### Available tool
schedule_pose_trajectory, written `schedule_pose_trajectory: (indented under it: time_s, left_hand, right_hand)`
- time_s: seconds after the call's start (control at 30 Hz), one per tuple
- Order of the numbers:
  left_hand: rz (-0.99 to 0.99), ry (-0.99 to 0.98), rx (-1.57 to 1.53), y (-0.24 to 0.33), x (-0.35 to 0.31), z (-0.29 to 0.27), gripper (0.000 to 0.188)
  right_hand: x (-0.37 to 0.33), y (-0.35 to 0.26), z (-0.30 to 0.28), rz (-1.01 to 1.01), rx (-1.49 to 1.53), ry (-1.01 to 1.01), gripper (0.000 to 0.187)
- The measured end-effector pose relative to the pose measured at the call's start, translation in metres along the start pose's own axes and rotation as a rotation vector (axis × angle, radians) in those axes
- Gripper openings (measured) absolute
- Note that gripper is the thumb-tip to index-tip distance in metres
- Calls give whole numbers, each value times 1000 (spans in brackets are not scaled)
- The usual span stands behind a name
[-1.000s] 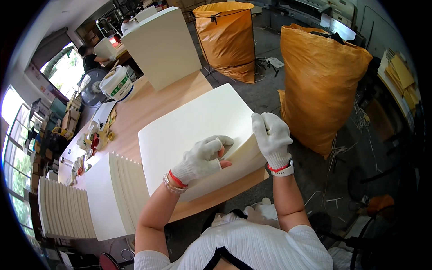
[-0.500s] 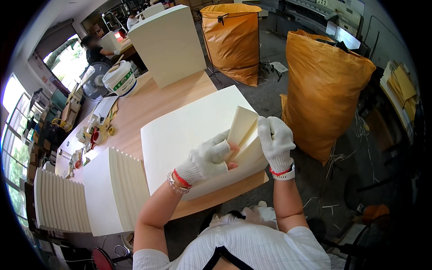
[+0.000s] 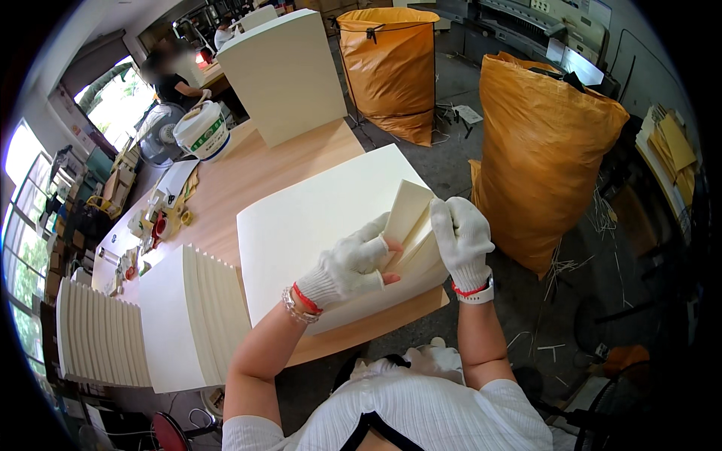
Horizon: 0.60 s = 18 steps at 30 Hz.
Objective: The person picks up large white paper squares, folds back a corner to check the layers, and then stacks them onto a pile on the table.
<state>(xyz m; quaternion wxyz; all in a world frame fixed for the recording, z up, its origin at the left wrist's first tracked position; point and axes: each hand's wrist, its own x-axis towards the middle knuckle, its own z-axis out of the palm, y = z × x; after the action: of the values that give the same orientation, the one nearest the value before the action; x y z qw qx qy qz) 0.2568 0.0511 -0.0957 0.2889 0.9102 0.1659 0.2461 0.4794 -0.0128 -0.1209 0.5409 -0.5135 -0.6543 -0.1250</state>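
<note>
A large cream-white sheet of card lies on the table in front of me, its right end raised in a folded flap. My left hand, in a white knit glove with bare fingertips showing, is closed on the left side of that flap. My right hand, gloved the same way, is closed round the sheet's right edge, beside the fold. Its fingertips are hidden. Between the two hands the flap stands tilted, with a gap showing inside the fold.
Stacked white folded card stands at the left. A tall cream panel is upright at the far side of the wooden table, near a white bucket. Orange sacks stand at the right. A co-worker is beyond the fan.
Both hands keep their grip on the card with hardly any movement. The co-worker in the background has shifted a little to the right. My view has moved very slightly.
</note>
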Motion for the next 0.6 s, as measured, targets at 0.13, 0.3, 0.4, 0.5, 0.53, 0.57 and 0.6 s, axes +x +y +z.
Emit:
schedule_pose_trajectory:
  time_s: [0.13,0.3,0.4,0.5,0.53,0.57,0.6]
  left_hand:
    - [-47,49,-14,-1,-1,5,43]
    - [38,67,113,-2,-3,5,40]
    - [-58,-79,108,-4,-1,1,39]
    - [-26,-43,25,2,3,-1,38]
    - [-26,-10,31,2,3,1,38]
    - [-25,23,37,3,1,5,38]
    - [-25,56,43,4,1,6,37]
  right_hand:
    - [-3,5,2,-31,-72,6,8]
    - [2,-4,-2,179,117,-17,28]
    - [3,-5,1,174,80,4,34]
    - [3,-7,0,186,64,15,33]
    - [4,-6,1,170,59,17,33]
    - [3,-6,1,154,54,20,33]
    - [2,-5,2,126,36,19,32]
